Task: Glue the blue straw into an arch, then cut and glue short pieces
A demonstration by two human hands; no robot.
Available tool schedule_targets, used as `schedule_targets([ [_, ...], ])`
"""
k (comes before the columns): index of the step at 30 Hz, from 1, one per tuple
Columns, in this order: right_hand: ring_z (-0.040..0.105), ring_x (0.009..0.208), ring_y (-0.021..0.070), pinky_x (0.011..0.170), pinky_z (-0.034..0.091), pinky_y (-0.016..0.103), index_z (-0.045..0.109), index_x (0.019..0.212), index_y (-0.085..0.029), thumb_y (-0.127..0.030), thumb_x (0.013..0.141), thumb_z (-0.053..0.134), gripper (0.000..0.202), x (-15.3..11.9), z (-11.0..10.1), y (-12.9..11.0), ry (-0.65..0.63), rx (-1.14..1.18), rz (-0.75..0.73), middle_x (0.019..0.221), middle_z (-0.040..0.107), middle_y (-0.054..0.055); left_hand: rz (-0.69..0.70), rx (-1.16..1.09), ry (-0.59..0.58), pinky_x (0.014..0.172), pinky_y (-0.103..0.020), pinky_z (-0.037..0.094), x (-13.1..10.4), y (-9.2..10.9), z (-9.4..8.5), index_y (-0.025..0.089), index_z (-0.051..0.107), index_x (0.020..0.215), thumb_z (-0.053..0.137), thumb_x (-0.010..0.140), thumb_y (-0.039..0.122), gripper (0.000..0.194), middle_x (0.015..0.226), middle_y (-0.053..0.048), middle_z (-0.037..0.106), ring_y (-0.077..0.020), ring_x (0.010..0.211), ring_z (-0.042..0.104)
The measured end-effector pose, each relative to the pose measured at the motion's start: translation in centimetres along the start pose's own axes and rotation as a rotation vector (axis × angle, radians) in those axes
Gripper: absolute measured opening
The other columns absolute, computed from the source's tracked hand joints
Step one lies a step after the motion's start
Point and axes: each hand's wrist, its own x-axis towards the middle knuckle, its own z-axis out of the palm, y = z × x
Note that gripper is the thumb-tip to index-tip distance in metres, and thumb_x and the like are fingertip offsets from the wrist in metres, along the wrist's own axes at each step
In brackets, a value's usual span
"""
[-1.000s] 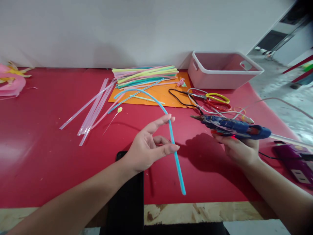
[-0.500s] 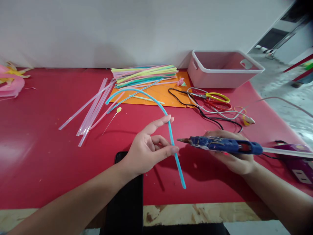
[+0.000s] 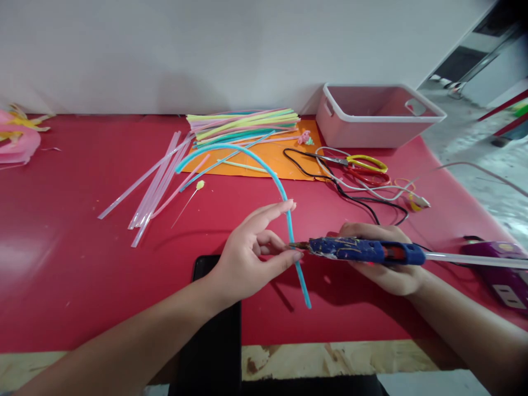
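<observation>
My left hand (image 3: 251, 253) pinches a long light-blue straw (image 3: 264, 168) between index finger and thumb, and the straw arcs up and back over the red table (image 3: 82, 264). Its lower end hangs near the table's front. My right hand (image 3: 383, 264) grips a blue glue gun (image 3: 363, 250), held level and pointing left. The gun's nozzle touches the straw right by my left thumb. A clear glue stick (image 3: 474, 259) sticks out of the gun's back.
Several clear and pastel straws (image 3: 243, 126) lie on and beside an orange sheet (image 3: 272, 159). Scissors (image 3: 363, 165), cables and rubber bands lie right of it. A pink bin (image 3: 375, 115) stands at the back right, a purple power strip (image 3: 503, 269) at far right, a black phone (image 3: 214, 330) at the front.
My right hand has brought the glue gun down and to the left, from beside the scissors to the straw. The left hand stayed nearly still with the straw.
</observation>
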Motion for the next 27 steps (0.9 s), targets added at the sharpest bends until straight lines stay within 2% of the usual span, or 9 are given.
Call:
schedule_targets([
  [7,0.058,0.058,0.0161,0.055,0.045,0.029,0.069,0.091,-0.023,-0.031,0.086,0.064,0.01,-0.14,-0.06,0.4,-0.004,-0.026,-0.014,0.074,0.068,0.004,0.026,-0.006,0.007,0.072,-0.017,0.06,-0.05,-0.24,0.04,0.028,0.052,0.143,0.078,0.082,0.02,0.067,0.153,-0.013,0.049,-0.0044,0.074,0.067],
  [13,0.057,0.056,0.0165,0.053,0.045,0.03,0.07,0.091,-0.022,-0.037,0.086,0.065,0.016,-0.14,-0.07,0.49,0.004,-0.009,0.016,0.072,0.067,0.004,0.04,0.01,-0.004,0.072,-0.018,0.061,-0.04,-0.23,0.05,0.027,0.053,0.143,0.078,0.082,0.019,0.067,0.153,-0.014,0.047,-0.0061,0.076,0.069],
  [21,0.063,0.061,0.02,0.055,0.049,0.032,0.07,0.091,-0.024,-0.036,0.085,0.066,0.015,-0.19,-0.47,0.85,-0.01,-0.081,-0.002,0.077,0.072,0.007,0.028,-0.016,0.002,0.069,-0.018,0.061,-0.02,-0.16,0.19,0.027,0.053,0.143,0.079,0.081,0.02,0.068,0.151,-0.014,0.05,-0.0064,0.074,0.07],
  [27,0.063,0.061,0.0199,0.054,0.049,0.032,0.07,0.091,-0.025,-0.04,0.087,0.065,0.017,-0.21,-0.32,0.84,0.001,-0.09,-0.005,0.075,0.071,0.006,0.049,0.018,-0.014,0.069,-0.019,0.061,-0.13,-0.23,0.15,0.028,0.054,0.143,0.078,0.082,0.019,0.066,0.154,-0.015,0.046,-0.007,0.075,0.07],
])
